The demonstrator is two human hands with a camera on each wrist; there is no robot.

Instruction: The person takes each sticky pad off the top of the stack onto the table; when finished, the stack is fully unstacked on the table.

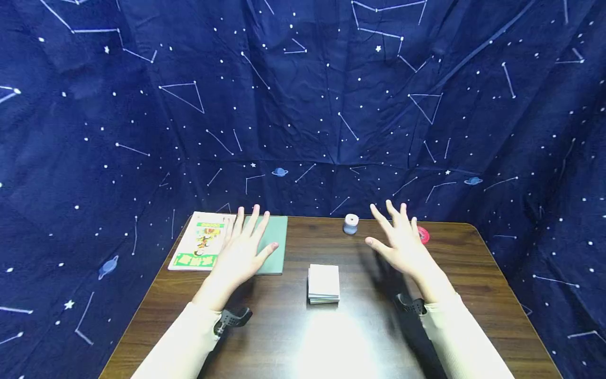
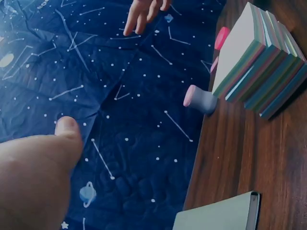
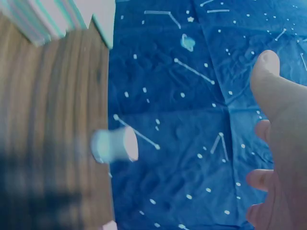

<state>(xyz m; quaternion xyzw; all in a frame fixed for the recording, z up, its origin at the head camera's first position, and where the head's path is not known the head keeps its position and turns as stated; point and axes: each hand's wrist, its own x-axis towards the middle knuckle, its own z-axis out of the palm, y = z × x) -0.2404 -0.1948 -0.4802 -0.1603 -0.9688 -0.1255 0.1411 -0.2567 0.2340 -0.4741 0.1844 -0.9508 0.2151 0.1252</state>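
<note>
**White pad stack waits between two lifted hands**

White on top and striped with pastel edges, the stack of note pads [image 1: 324, 283] lies flat near the middle of the wooden table [image 1: 473, 284], untouched. It sits between the two forearms, closer to the person than either palm.

Both hands hover above the table with nothing in them. The left hand [image 1: 241, 251] is spread flat, fingers straight and fanned, over the near edge of a grey-green notebook [image 1: 276, 247]; whether it touches the cover cannot be told. The right hand [image 1: 402, 242] is likewise wide open, palm turned slightly inward, raised over bare wood to the right of the stack.

This looks like a moment with no grasp begun. Reaching the stack would call for either hand to draw back toward the body and come down on it, fingers closing round its sides so the pads stay together.

Farther out, a colourful booklet [image 1: 201, 241] lies just left of the notebook at the back left corner. A small pale spool [image 1: 351, 223] stands upright near the back edge, and a red round thing [image 1: 423, 235] shows partly behind the right fingers. A dark blue star-patterned cloth [image 1: 303, 105] hangs all round.
</note>
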